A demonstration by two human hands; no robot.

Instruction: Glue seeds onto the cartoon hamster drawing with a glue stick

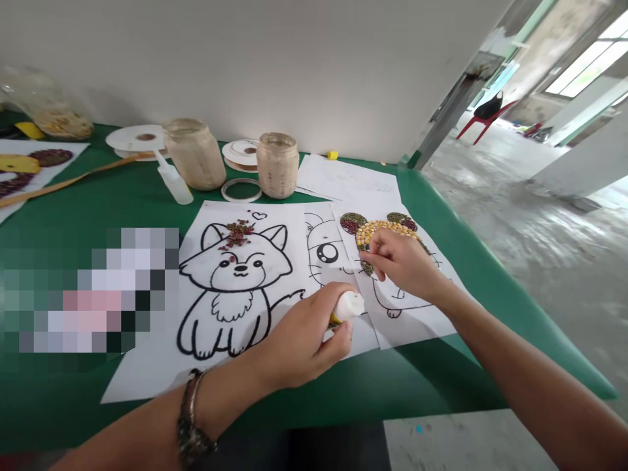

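The green table carries the fox drawing, and right of that lies the seeded sheet: thin and limp, I'd guess, best steadied by a bare edge. Just right of the fox drawing's lower half, the left hand wraps round a white-topped bottle, probably light and squeezable, best gripped about its body. The right hand, farther right, has fingertips drawn close together by the yellow kernels; I can't tell whether they pinch one. Kernels should feel hard, slippery.
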